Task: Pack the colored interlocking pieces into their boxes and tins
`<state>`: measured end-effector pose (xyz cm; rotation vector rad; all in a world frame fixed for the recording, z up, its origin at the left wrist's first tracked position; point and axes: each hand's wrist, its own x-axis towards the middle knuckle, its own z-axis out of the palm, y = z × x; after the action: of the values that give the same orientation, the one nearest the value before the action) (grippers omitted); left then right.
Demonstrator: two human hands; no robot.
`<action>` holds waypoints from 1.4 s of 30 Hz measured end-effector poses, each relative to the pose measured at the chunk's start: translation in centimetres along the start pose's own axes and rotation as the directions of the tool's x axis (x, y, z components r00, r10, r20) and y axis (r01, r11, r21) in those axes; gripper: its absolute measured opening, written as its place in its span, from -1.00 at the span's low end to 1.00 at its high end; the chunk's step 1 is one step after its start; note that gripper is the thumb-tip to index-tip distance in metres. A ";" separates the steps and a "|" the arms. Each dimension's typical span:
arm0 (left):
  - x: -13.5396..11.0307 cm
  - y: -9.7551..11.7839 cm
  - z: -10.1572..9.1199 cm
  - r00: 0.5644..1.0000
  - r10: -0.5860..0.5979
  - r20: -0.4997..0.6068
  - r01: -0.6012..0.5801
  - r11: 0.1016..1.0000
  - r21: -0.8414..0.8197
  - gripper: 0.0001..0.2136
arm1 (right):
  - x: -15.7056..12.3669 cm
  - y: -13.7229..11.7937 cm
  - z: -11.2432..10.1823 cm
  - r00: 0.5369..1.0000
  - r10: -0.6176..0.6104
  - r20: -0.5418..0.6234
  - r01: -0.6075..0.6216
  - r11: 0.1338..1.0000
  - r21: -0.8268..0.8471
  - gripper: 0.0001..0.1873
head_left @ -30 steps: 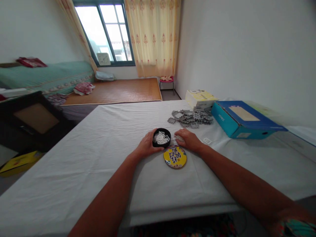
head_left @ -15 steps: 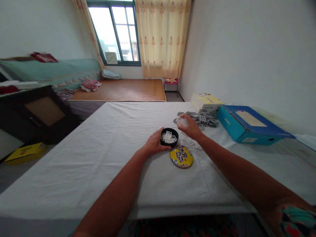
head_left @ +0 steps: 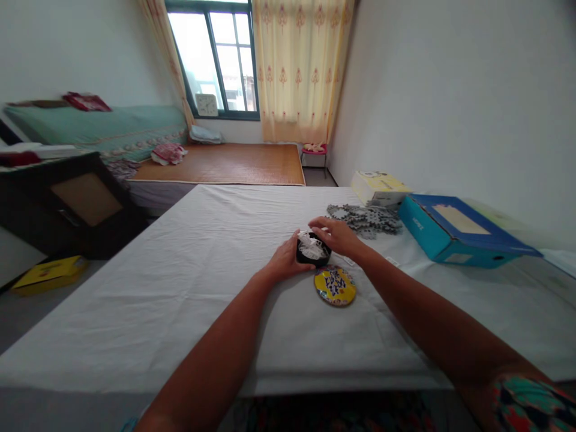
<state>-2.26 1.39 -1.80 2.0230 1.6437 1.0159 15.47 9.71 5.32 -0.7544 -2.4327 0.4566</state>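
A small round black tin (head_left: 310,257) with several white cut-out pieces (head_left: 311,247) in it stands on the white-covered table (head_left: 180,288). My left hand (head_left: 285,262) grips the tin's left side. My right hand (head_left: 336,235) hovers over the tin's right rim, fingers curled down onto the white pieces. The tin's yellow patterned lid (head_left: 335,285) lies flat just in front of the tin. A few loose white pieces (head_left: 349,261) rest on the cloth under my right wrist.
A heap of grey puzzle-like pieces (head_left: 365,218) lies at the back right, beside a yellow-white box (head_left: 378,186) and a blue box (head_left: 459,229). Beyond the table are a bed with a woven mat (head_left: 225,163), a green blanket, a dark cabinet (head_left: 67,207) and a window.
My right hand lifted white pieces off the cloth, swung out toward the grey heap, then came back over the tin. My left hand has stayed on the tin.
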 end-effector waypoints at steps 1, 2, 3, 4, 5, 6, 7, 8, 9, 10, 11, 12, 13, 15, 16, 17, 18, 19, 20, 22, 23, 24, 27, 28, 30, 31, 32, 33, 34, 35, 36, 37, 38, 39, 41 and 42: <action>0.0 0.0 0.0 1.000 0.014 0.008 -0.014 1.000 0.014 0.04 | -0.2 0.0 -0.3 1.000 -0.027 0.006 0.027 0.999 -0.033 -0.75; 0.0 0.0 -0.1 0.999 0.035 0.015 -0.036 0.999 0.027 0.02 | -0.5 0.0 -0.4 0.997 -0.069 0.026 0.071 0.995 -0.065 -0.75; 0.0 0.0 -0.1 0.998 0.060 0.022 -0.061 0.997 0.038 -0.01 | -0.8 0.1 -0.4 0.992 -0.116 0.055 0.120 0.988 -0.094 -0.75; -0.1 0.0 -0.2 0.996 0.083 0.023 -0.084 0.995 0.045 -0.05 | -1.1 0.1 -0.4 0.984 -0.152 0.090 0.162 0.979 -0.124 -0.76; -0.1 -0.1 -0.2 0.995 0.101 0.025 -0.102 0.993 0.053 -0.08 | -1.5 0.3 -0.3 0.980 -0.164 0.115 0.181 0.971 -0.158 -0.78; -0.1 -0.1 -0.3 0.993 0.113 0.027 -0.114 0.992 0.062 -0.11 | -1.8 0.4 -0.3 0.981 -0.151 0.121 0.173 0.965 -0.197 -0.81; -0.2 -0.1 -0.3 0.993 0.119 0.029 -0.120 0.990 0.070 -0.13 | -2.1 0.6 -0.2 0.988 -0.119 0.103 0.140 0.962 -0.234 -0.83; -0.2 -0.2 -0.4 0.992 0.121 0.028 -0.123 0.989 0.078 -0.15 | -2.4 0.8 -0.2 0.994 -0.083 0.069 0.098 0.962 -0.256 -0.83; -0.2 -0.2 -0.4 0.992 0.123 0.024 -0.125 0.989 0.084 -0.16 | -2.6 0.9 -0.2 0.998 -0.057 0.031 0.063 0.964 -0.257 -0.82; -0.2 -0.2 -0.4 0.992 0.128 0.020 -0.129 0.988 0.088 -0.17 | -2.7 1.1 -0.2 0.999 -0.048 0.001 0.047 0.970 -0.239 -0.82; -0.2 -0.2 -0.4 0.991 0.134 0.020 -0.136 0.987 0.091 -0.21 | -2.9 1.3 -0.2 0.998 -0.058 -0.008 0.055 0.976 -0.211 -0.82; -0.2 -0.2 -0.4 0.990 0.140 0.022 -0.141 0.986 0.093 -0.26 | -3.0 1.4 -0.3 0.997 -0.082 0.008 0.082 0.980 -0.182 -0.82; -0.2 -0.1 -0.5 0.989 0.142 0.026 -0.144 0.985 0.097 -0.32 | -3.0 1.6 -0.4 0.993 -0.109 0.037 0.113 0.981 -0.157 -0.82; -0.2 0.0 -0.6 0.990 0.133 0.038 -0.136 0.985 0.107 -0.42 | -3.0 2.3 -1.1 0.992 -0.105 0.070 0.114 0.985 -0.131 -0.82; -0.2 0.1 -0.6 0.991 0.124 0.044 -0.129 0.986 0.109 -0.43 | -2.8 2.8 -1.7 0.997 -0.059 0.050 0.064 0.990 -0.124 -0.81; -0.2 0.2 -0.7 0.992 0.117 0.046 -0.121 0.987 0.107 -0.42 | -2.6 3.5 -2.4 1.000 0.016 -0.001 -0.016 0.993 -0.117 -0.78; -0.2 0.3 -0.8 0.993 0.111 0.045 -0.115 0.988 0.102 -0.39 | -2.4 4.4 -3.2 0.993 0.099 -0.068 -0.106 0.988 -0.113 -0.76; -0.2 0.4 -0.8 0.994 0.104 0.044 -0.108 0.990 0.095 -0.34 | -2.2 5.3 -3.9 0.977 0.172 -0.125 -0.187 0.976 -0.116 -0.73; -0.2 0.4 -0.8 0.994 0.097 0.043 -0.101 0.991 0.088 -0.30 | -2.0 6.2 -4.5 0.963 0.222 -0.149 -0.242 0.961 -0.133 -0.72; -0.2 0.5 -0.9 0.996 0.080 0.042 -0.083 0.993 0.082 -0.25 | -2.0 7.9 -5.1 0.961 0.262 -0.091 -0.276 0.936 -0.218 -0.71; -0.1 0.6 -0.9 0.996 0.072 0.045 -0.076 0.994 0.083 -0.25 | -2.2 8.5 -5.0 0.962 0.271 -0.028 -0.268 0.923 -0.275 -0.71; -0.1 0.6 -0.9 0.997 0.066 0.047 -0.070 0.994 0.084 -0.26 | -2.5 9.0 -4.8 0.959 0.281 0.037 -0.254 0.909 -0.330 -0.70; -0.1 0.6 -0.8 0.997 0.062 0.048 -0.066 0.994 0.089 -0.26 | -3.7 9.5 -3.6 0.942 0.301 0.150 -0.204 0.865 -0.458 -0.65; -0.1 0.6 -0.8 0.997 0.060 0.049 -0.064 0.994 0.092 -0.26 | -4.2 9.6 -3.3 0.938 0.300 0.171 -0.188 0.858 -0.478 -0.64; -0.1 0.6 -0.8 0.997 0.054 0.054 -0.059 0.993 0.098 -0.26 | -4.8 10.0 -3.4 0.933 0.290 0.215 -0.165 0.872 -0.460 -0.62; -0.1 0.7 -0.8 0.997 0.052 0.058 -0.057 0.993 0.100 -0.26 | -5.0 10.2 -3.6 0.931 0.289 0.222 -0.170 0.883 -0.437 -0.62; -0.1 0.7 -0.9 0.997 0.050 0.061 -0.057 0.993 0.101 -0.26 | -5.2 10.5 -3.9 0.931 0.296 0.213 -0.187 0.888 -0.420 -0.62; -0.1 0.8 -0.9 0.997 0.051 0.064 -0.057 0.993 0.101 -0.26 | -5.3 10.8 -4.1 0.931 0.312 0.188 -0.212 0.884 -0.417 -0.62; -0.1 0.8 -0.9 0.997 0.052 0.064 -0.058 0.993 0.100 -0.26 | -5.5 11.0 -4.3 0.931 0.332 0.155 -0.240 0.872 -0.427 -0.61; 0.0 0.8 -0.9 0.996 0.054 0.065 -0.060 0.993 0.098 -0.26 | -5.6 11.1 -4.3 0.930 0.346 0.124 -0.260 0.858 -0.443 -0.60; 0.0 0.8 -0.9 0.996 0.056 0.064 -0.062 0.993 0.097 -0.27 | -5.7 11.2 -4.2 0.931 0.347 0.110 -0.263 0.851 -0.455 -0.57; 0.0 0.8 -0.9 0.996 0.057 0.064 -0.063 0.993 0.098 -0.27 | -5.9 11.1 -4.1 0.937 0.330 0.117 -0.244 0.856 -0.455 -0.53; 0.0 0.8 -0.9 0.996 0.059 0.063 -0.065 0.993 0.099 -0.27 | -6.0 11.0 -3.9 0.944 0.297 0.142 -0.208 0.872 -0.444 -0.49; 0.0 0.7 -0.9 0.996 0.060 0.064 -0.066 0.993 0.102 -0.26 | -6.2 10.8 -3.8 0.950 0.261 0.172 -0.167 0.888 -0.429 -0.47; -0.1 0.6 -0.9 0.996 0.064 0.065 -0.071 0.992 0.104 -0.27 | -6.6 10.5 -4.1 0.951 0.222 0.217 -0.118 0.905 -0.409 -0.50; -0.1 0.5 -0.9 0.996 0.067 0.063 -0.074 0.992 0.103 -0.27 | -6.9 10.5 -4.6 0.948 0.227 0.222 -0.122 0.906 -0.406 -0.55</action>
<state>-2.50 0.98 -0.87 2.1718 1.6371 0.9007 27.33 14.55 1.37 -1.1540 -2.7600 0.1421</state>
